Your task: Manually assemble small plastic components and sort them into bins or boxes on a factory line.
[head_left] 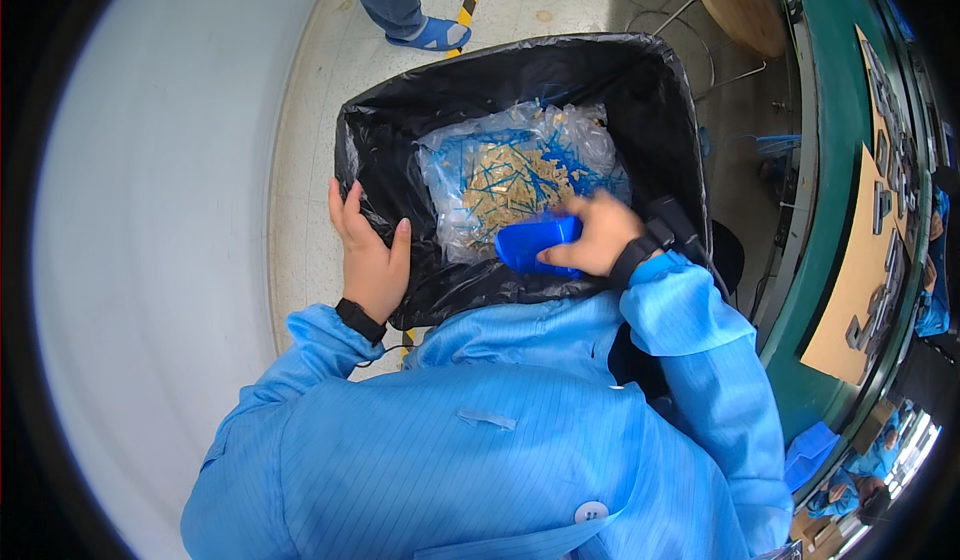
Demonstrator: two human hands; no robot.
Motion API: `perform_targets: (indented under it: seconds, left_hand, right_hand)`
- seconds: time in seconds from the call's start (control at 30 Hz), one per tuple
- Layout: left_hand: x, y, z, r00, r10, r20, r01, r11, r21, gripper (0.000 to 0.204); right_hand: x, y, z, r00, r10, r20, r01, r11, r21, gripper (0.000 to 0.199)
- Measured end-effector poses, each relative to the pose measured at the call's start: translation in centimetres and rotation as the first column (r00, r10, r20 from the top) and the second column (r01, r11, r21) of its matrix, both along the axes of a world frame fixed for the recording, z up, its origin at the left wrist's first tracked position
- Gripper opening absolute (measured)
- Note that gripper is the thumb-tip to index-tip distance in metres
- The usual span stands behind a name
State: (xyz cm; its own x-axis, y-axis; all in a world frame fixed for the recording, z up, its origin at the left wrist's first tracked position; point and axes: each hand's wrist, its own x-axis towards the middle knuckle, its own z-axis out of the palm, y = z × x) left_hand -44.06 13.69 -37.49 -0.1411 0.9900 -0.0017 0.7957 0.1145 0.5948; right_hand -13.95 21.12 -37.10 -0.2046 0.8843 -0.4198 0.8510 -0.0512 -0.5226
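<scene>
My right hand, slightly blurred, grips a small blue plastic box between thumb and fingers. The box is tilted over a black-lined bin. Inside the bin, a clear plastic bag lies spread beneath a heap of small beige pieces and thin blue sticks. Whether anything is inside the box cannot be seen. My left hand rests at the bin's left edge, fingers stretched and spread against the black liner, holding no loose object. Each of my wrists wears a black band.
A green workbench runs along the right, with dark parts on a tan board. Behind the bin stand a round wooden stool and a person's leg and blue shoe beside striped floor tape. A pale wall rises at left.
</scene>
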Motion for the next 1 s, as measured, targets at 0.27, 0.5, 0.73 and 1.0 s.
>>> perform_targets:
  seconds: [0.27,0.5,0.73,1.0]
  left_hand:
    - [0.2,-0.2,-0.3,0.999,0.013,-0.032,-0.012,0.999,0.046,0.062]
    - [0.3,-0.5,-0.3,0.999,0.016,-0.032,-0.015,0.999,0.051,0.061]
    - [0.5,-0.7,-0.2,0.999,0.035,0.005,-0.035,0.999,0.035,0.061]
    - [0.4,-0.8,-0.4,1.000,0.026,-0.018,-0.025,0.999,0.048,0.062]
  right_hand:
    - [0.3,0.3,-0.4,0.995,-0.012,-0.102,0.039,0.961,0.274,0.067]
    - [0.6,0.5,0.7,0.975,0.164,0.152,-0.137,0.975,-0.177,0.075]
    - [0.8,-0.4,-0.6,0.991,0.112,0.079,-0.130,0.951,0.282,0.071]
    - [0.2,-0.7,0.6,0.992,0.019,0.121,0.003,0.984,-0.177,0.067]
